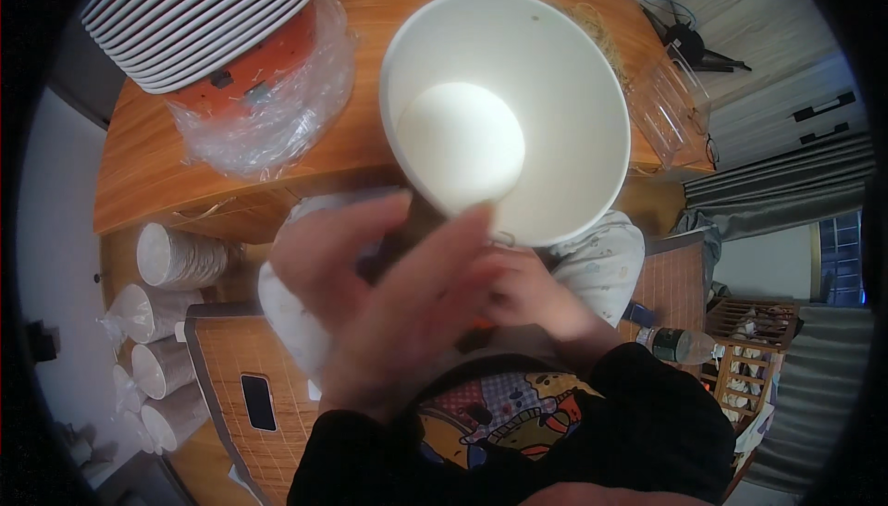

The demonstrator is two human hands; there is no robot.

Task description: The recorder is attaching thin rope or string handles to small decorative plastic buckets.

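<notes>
Seen from the head camera, both hands are gripping a white paper bowl at centre frame, left hand wrapping its base, right hand closing underneath, stacked lids (at ten o'clock) sitting on the wooden table.

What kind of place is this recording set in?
Probably a home used for packing work: a wooden table with stacked paper bowls, more stacks on the floor, curtains. Both hands hold a white bowl.
</notes>
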